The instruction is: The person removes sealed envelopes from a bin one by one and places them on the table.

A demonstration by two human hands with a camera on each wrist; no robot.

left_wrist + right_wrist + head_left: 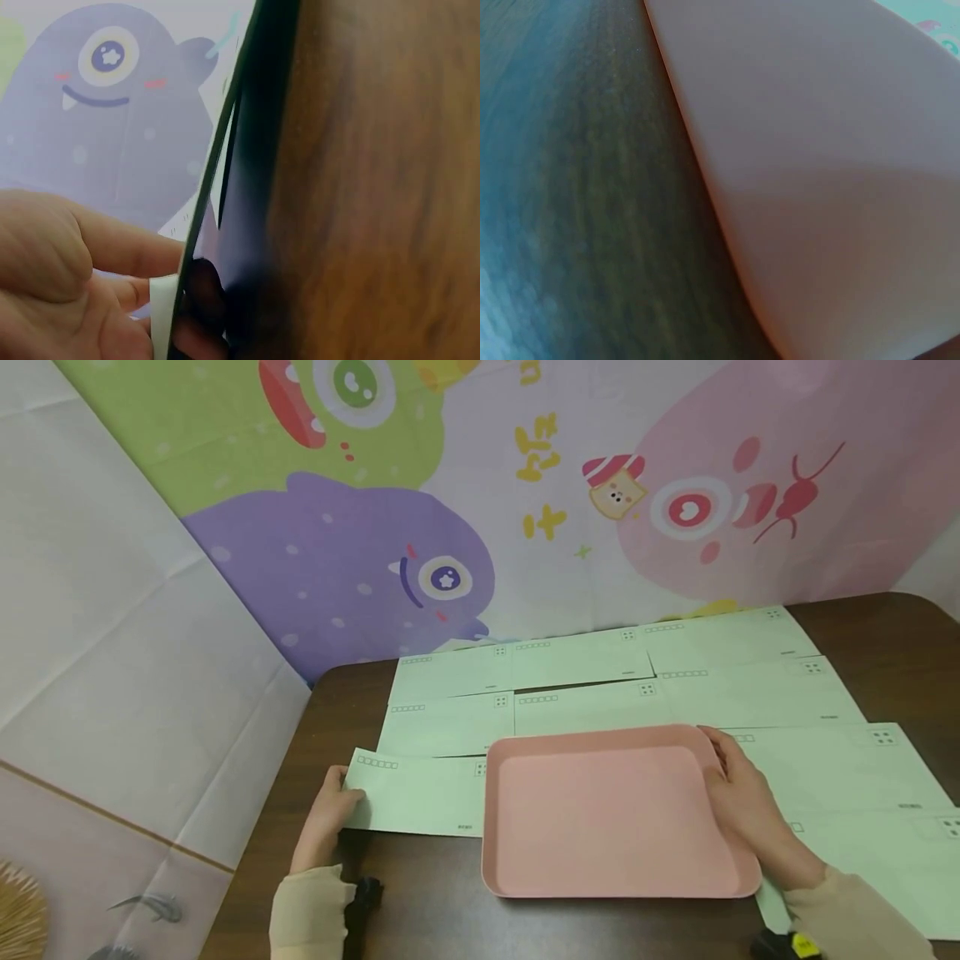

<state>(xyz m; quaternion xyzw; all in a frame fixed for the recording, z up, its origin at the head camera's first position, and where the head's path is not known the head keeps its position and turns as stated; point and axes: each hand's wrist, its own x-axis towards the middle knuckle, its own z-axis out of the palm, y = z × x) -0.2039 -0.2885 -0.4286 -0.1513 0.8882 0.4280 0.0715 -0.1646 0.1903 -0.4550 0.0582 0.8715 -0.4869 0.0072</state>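
Note:
A pale green envelope (416,797), printed with a row of small boxes, lies at the near left of the table. My left hand (327,814) pinches its left edge; in the left wrist view the envelope (204,202) is edge-on, with the thumb of the left hand (67,277) against one face. With my right hand (750,806) I grip the right rim of a pink rectangular tray (600,827), which holds nothing. The tray covers the right end of that envelope and parts of others. Pale pink tray surface (802,150) fills much of the right wrist view.
More green envelopes (450,727) lie in rows across the dark brown wooden table (420,893), some overlapping, such as those at the right (832,768). A cloth with cartoon monsters (555,568) hangs behind the table. White panels (127,610) stand at the left.

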